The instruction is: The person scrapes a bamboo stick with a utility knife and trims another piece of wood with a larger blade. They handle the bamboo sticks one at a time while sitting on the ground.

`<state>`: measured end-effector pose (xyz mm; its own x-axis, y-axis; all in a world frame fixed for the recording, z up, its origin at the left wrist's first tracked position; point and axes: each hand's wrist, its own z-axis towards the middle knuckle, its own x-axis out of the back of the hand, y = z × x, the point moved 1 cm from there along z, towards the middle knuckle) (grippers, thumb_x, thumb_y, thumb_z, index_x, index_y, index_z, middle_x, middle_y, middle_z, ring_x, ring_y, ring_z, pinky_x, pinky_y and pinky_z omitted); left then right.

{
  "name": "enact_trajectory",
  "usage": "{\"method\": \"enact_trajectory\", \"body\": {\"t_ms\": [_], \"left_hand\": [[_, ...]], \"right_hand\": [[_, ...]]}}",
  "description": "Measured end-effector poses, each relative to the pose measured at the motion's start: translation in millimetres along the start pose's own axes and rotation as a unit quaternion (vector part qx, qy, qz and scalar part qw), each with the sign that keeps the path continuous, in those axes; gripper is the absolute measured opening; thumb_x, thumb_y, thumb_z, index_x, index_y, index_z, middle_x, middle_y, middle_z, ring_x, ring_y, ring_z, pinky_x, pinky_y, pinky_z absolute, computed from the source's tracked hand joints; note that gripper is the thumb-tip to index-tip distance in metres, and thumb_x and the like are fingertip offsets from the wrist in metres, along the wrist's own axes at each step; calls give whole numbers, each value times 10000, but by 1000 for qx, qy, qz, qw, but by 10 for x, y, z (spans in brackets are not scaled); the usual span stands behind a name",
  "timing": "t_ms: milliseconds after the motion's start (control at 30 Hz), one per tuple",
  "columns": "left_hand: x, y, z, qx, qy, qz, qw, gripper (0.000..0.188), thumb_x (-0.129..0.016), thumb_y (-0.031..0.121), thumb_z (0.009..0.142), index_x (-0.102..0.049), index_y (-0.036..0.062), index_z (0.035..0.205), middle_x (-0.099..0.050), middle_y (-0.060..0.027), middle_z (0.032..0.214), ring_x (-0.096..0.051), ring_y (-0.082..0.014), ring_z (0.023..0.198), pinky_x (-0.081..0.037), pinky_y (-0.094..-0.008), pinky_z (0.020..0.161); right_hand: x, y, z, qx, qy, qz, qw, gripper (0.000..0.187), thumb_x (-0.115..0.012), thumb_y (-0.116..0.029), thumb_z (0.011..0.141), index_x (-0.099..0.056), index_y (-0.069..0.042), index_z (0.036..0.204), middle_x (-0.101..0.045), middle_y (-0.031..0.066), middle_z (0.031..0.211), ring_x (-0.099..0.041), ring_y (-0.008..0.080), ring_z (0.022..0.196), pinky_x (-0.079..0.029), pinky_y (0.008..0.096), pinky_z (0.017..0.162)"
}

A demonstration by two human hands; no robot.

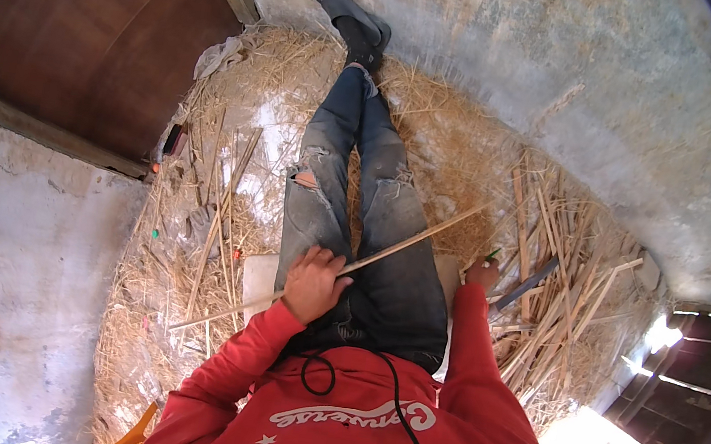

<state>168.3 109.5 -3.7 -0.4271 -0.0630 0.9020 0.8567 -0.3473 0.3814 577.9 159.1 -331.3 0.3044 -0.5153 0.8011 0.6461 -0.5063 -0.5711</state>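
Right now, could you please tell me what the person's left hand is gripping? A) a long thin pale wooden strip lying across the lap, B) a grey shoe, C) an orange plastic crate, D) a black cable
A: the left hand is closed around the long thin pale wooden strip, which slants across the blue jeans, while the right hand reaches down beside the leg.

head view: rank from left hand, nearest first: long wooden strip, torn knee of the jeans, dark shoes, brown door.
From the left hand:
1. Long wooden strip: in its grip, slanting across the lap.
2. Torn knee of the jeans: just ahead, on the leg.
3. Brown door: ahead, off to the left.
4. Dark shoes: at the far end of the outstretched legs.
Door and shoes are close.
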Motion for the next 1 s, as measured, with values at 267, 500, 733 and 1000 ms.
{"method": "enact_trajectory", "body": {"t_ms": [267, 500, 733, 1000], "left_hand": [[68, -160, 111, 147, -7, -194, 970, 177, -704, 195, 978, -736, 28, 1027, -643, -112, 753, -625, -220, 637, -480, -355, 599], [224, -147, 318, 217, 50, -380, 898, 153, -646, 120, 1016, -716, -1, 1078, -723, -101, 763, -696, -198, 650, -527, -332, 607], [560, 45, 428, 173, 121, -303, 929, 87, -667, 36, 965, -703, -6, 1032, -730, -145, 766, -734, -259, 640, -545, -362, 577], [606, 40, 368, 167, 145, -224, 949, 100, -702, 44, 925, -719, 10, 1018, -710, -211, 789, -714, -375, 678, -544, -414, 587]], "right_hand": [[1071, -1471, 103, -147, -112, 515, 837, 241, -493, -184, 1056, -619, -18, 1178, -594, 54, 766, -577, 165, 560, -473, 309, 517], [1882, -2974, -352, 154, -319, 363, 862, 272, -600, -318, 1055, -645, -56, 1113, -576, 84, 692, -571, 210, 620, -409, 320, 572], [2218, -3687, -824, 410, -370, 235, 800, 312, -693, -335, 980, -579, -46, 961, -615, 210, 682, -621, 468, 646, -458, 526, 552], [2123, -3851, -976, 454, -336, 127, 815, 454, -569, -480, 1032, -606, -64, 854, -641, 213, 625, -649, 455, 589, -511, 555, 544]]}}
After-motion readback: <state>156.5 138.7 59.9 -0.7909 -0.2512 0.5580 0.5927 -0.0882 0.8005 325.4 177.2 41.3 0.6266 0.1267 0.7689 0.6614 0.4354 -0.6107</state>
